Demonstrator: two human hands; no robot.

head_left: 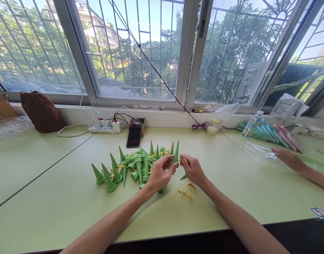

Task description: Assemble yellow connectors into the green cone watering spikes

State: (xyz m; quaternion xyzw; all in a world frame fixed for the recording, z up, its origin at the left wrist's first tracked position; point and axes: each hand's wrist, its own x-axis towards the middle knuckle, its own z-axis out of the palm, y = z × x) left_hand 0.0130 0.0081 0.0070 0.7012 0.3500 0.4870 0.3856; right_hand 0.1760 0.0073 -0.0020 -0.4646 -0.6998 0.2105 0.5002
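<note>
One green cone-shaped spike (pixel 176 152) stands point-up in the left hand (pixel 160 172), fingers closed at its base; the right hand (pixel 193 170) is pinched just beside it, though what it grips I cannot tell. More green spikes (pixel 110 185) are heaped to the left, with yellow fittings (pixel 182 192) nearer the table's (pixel 58 208) front edge. Rightward, the bottle (pixel 252 125) label and white bag (pixel 286 106) bear print too small to read.
</note>
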